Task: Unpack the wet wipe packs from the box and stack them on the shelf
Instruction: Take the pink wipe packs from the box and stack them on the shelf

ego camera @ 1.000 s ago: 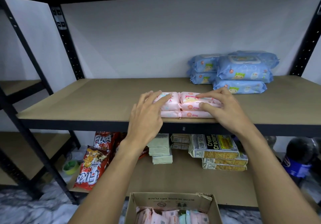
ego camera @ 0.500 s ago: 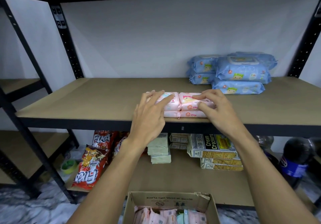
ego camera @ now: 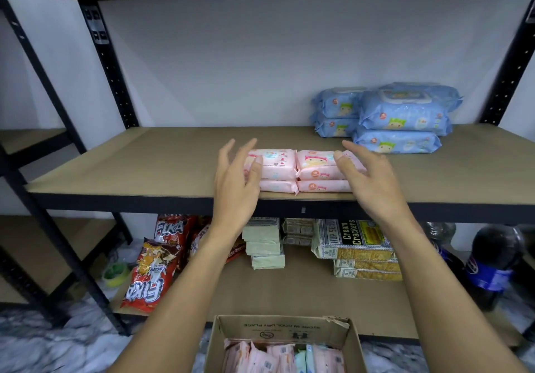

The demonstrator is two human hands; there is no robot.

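Pink wet wipe packs (ego camera: 301, 170) lie in two side-by-side stacks, two high, near the front edge of the brown shelf board (ego camera: 144, 158). My left hand (ego camera: 236, 175) hovers at the left end of the stacks, fingers straight and spread, holding nothing. My right hand (ego camera: 366, 175) is at the right end, fingers relaxed, just off or barely touching the right stack. Below, an open cardboard box (ego camera: 285, 332) holds several more pink packs standing on edge.
Blue wet wipe packs (ego camera: 396, 118) are stacked at the back right of the same shelf. The lower shelf holds red snack bags (ego camera: 153, 271), green packets (ego camera: 265, 245) and cream cracker packs (ego camera: 356, 242). Dark soda bottles (ego camera: 492, 262) stand at the right. Black uprights frame the shelf.
Both hands have lifted off the pink packs and drawn apart and back a little; the stacks stay in place on the shelf.
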